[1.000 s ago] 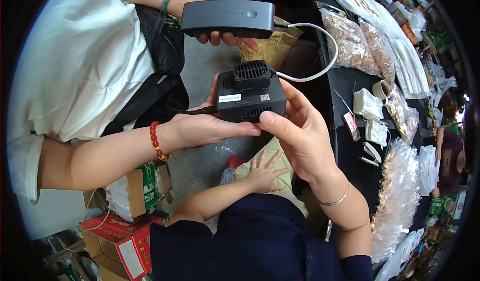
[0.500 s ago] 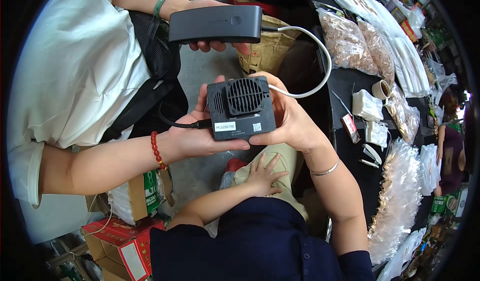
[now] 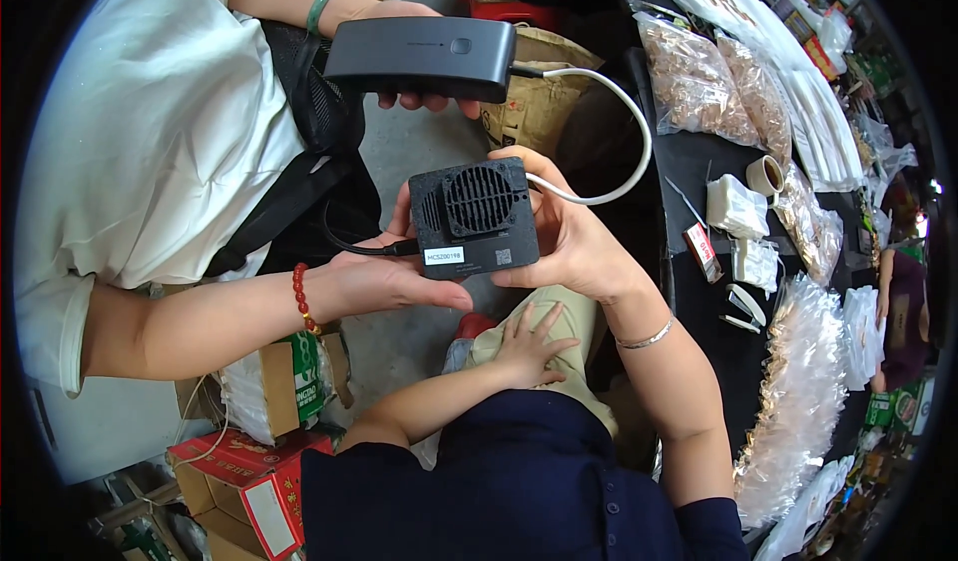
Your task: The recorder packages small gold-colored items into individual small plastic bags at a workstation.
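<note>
My right hand [image 3: 579, 247], with a silver bangle at its wrist, grips the right side of a square black electronic box [image 3: 474, 252] with a vented grille on its face. Fingers spread, my left hand [image 3: 531, 346] lies flat on my light trousers and holds nothing. From the left, another person's hand [image 3: 374, 281], below a red bead bracelet, reaches under the box's left side; whether it bears any weight is hidden. That person's other hand holds a dark grey power bank [image 3: 419, 57]. A white cable [image 3: 644, 142] loops from the power bank to the box, and a black cable [image 3: 374, 249] enters the box's left side.
On the right stands a black table [image 3: 689, 291] with bags of small copper-coloured pieces [image 3: 699, 82], a tape roll [image 3: 764, 176], a white-handled clipper [image 3: 744, 306] and a heap of clear plastic packets [image 3: 793, 401]. Open cartons, including a red box [image 3: 244, 461], stand at lower left.
The black box has shifted slightly left and tilted. The other person's lower hand has drawn a little left, its thumb off the box's lower edge. The power bank has moved slightly left and tipped.
</note>
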Motion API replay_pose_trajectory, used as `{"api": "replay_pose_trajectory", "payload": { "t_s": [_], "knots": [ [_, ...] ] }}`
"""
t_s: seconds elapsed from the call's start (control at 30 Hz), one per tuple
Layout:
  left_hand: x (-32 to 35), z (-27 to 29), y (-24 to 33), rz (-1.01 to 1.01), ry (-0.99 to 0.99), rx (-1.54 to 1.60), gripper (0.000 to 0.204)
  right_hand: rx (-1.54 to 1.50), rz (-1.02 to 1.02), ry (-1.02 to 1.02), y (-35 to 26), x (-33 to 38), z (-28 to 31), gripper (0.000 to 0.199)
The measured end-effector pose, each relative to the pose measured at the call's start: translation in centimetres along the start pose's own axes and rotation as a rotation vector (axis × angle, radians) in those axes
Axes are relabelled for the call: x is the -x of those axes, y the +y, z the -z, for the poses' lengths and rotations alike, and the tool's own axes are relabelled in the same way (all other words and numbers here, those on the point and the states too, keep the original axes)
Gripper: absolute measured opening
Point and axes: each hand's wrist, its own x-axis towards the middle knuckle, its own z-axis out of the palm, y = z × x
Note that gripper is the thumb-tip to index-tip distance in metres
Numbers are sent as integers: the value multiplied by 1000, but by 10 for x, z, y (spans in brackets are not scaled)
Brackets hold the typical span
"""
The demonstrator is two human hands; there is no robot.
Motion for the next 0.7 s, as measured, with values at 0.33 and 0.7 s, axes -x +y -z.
{"api": "replay_pose_trajectory", "payload": {
  "t_s": [0.33, 0.7],
  "knots": [
    [-1, -7, -2, 5, 19, -24, 73, -93, -121, 2, 8, 1, -1, 98],
    [1, -10, -1, 6, 51, -59, 72, -92, -82, 32, 16, 9, -2, 92]
  ]
}}
